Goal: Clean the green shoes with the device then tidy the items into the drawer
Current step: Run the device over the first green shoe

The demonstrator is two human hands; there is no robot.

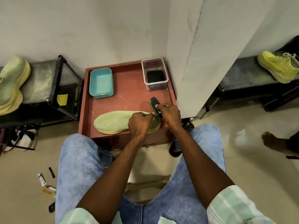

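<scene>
Left hand (140, 125): closed, pinning insoles' (113, 122) heel end.
Right hand (169, 113): clenched on brush (155, 104).
Insoles: light, floppy; hold flat near edge.

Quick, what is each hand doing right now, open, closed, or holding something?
Left hand: closed, pinching the end of the green insoles on the red tray.
Right hand: closed around a dark brush.

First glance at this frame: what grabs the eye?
Both hands meet over the red tray: the left hand pins pale green insoles while the right hand grips a dark brush. One green shoe sits far left, another far right.
</scene>
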